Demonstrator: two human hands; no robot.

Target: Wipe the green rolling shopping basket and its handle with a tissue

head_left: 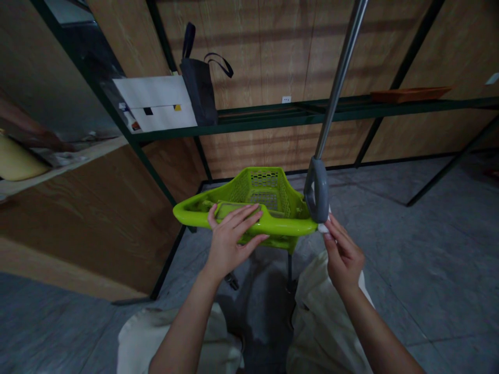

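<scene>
A bright green plastic shopping cart (288,226) with a mesh basket stands in front of my legs. My left hand (230,239) lies across the middle of its handle bar, fingers stretched out over the top and thumb along the lower side. At the bar's right end, my right hand (343,254) pinches a white cloth (323,227), mostly hidden by the fingers, against the green plastic. Just above that cloth is a grey plastic loop (317,192), attached to the bottom of a metal pole (341,72) that slants up and right.
Beyond the cart runs a dark green metal rack (265,122) along a wooden wall. It carries a white box (159,104), a dark tote bag (198,91) and an orange tray (409,94). To the left stands a wooden counter (86,218) with a yellowish container (19,158) on top.
</scene>
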